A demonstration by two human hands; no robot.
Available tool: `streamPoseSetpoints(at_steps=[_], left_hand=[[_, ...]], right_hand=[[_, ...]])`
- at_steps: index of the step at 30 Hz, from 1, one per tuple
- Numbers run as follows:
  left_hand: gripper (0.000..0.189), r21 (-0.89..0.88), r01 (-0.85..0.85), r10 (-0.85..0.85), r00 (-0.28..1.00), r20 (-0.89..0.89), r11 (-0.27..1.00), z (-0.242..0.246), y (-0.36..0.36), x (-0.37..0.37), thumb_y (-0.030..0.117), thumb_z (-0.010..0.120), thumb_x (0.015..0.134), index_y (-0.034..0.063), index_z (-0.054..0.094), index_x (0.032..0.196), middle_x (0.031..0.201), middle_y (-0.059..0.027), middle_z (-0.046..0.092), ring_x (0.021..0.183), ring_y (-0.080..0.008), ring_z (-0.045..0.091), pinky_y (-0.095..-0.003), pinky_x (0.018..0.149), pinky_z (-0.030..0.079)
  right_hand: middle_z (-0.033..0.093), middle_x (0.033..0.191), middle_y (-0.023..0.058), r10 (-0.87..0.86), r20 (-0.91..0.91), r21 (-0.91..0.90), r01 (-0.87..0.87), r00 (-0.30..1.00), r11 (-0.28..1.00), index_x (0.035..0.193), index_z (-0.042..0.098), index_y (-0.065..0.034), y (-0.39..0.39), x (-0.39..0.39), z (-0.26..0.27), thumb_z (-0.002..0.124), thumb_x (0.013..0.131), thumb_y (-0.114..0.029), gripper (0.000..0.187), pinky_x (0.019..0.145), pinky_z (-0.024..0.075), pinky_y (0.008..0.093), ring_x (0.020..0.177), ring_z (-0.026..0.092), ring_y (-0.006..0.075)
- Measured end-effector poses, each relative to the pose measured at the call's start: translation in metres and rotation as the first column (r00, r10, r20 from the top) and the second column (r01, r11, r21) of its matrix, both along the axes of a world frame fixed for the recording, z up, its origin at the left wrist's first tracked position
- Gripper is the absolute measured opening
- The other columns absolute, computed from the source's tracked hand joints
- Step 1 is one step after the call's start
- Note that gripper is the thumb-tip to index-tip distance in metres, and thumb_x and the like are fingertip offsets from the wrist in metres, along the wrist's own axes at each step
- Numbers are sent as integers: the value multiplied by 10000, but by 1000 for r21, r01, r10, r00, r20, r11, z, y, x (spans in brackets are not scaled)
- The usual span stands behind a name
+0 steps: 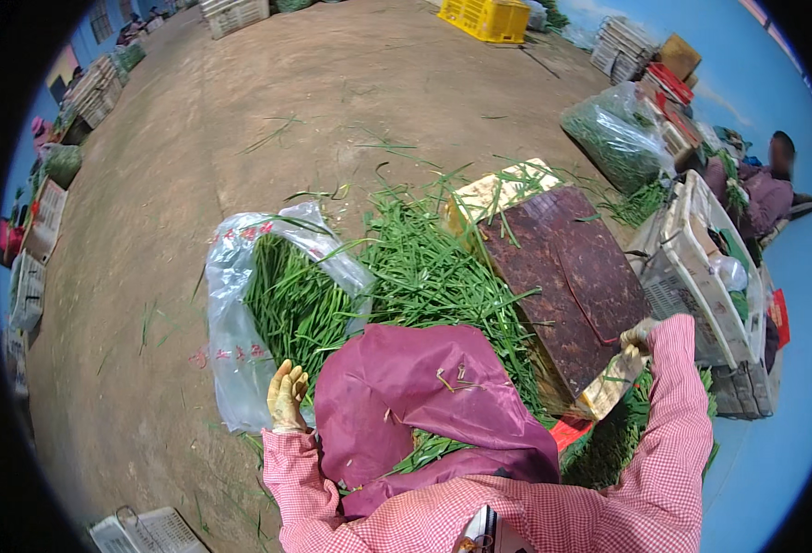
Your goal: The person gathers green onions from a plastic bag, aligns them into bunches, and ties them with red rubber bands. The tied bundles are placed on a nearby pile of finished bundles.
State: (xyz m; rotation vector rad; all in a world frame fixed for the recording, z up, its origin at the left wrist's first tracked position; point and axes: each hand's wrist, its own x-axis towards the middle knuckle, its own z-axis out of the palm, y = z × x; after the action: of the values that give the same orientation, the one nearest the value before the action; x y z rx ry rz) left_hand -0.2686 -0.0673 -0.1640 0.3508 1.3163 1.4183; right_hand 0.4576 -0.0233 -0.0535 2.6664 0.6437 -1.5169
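Observation:
My left hand [286,396], in a pale yellowish glove, is raised beside a clear plastic bag [229,332] with red printing. Its fingers are loosely curled, with nothing visible in them. Long green leafy stalks [302,297] fill the bag's mouth. My right hand [637,339], also gloved, is at the near right edge of a dark brown board [565,276]; its fingers are partly hidden. That board rests on a pale, worn box [613,383], and a thin red cord [579,301] lies across it. Between bag and board spreads a heap of loose green stalks [426,269].
A purple apron [433,394] covers my lap. On the right stand white plastic crates [700,276], a stuffed plastic bag [617,138] and a seated person [758,186]. Farther off is a yellow crate [485,19]. A white crate [146,532] lies at lower left.

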Motion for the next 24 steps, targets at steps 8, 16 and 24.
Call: streamPoseSetpoints(at_steps=[8,16,24], left_hand=[[360,111,362,-259,818,-513,926,-20,26,50,114,519,934,28,494,1283,1238,-77,554,1148,-152,503,-279,999,372],[339,46,285,-287,956,51,957,-47,11,65,54,484,942,22,484,1279,1175,-90,575,1062,-134,539,-232,948,410],[460,6,-103,89,834,-544,995,-60,14,16,12,539,874,30,444,1324,1238,-133,546,1138,-206,528,-295,995,393]], right_hand=[[683,816,125,798,368,-273,-765,478,584,989,640,16,144,-145,68,702,767,-217,327,622,542,359,678,673,224],[586,1157,211,453,770,379,-893,449,241,1222,521,-3,210,-253,13,650,816,-245,489,931,423,405,1099,546,336],[377,1346,311,137,900,222,-705,415,674,1365,303,61,77,-143,-120,426,926,-474,704,1052,306,454,1245,380,437]])
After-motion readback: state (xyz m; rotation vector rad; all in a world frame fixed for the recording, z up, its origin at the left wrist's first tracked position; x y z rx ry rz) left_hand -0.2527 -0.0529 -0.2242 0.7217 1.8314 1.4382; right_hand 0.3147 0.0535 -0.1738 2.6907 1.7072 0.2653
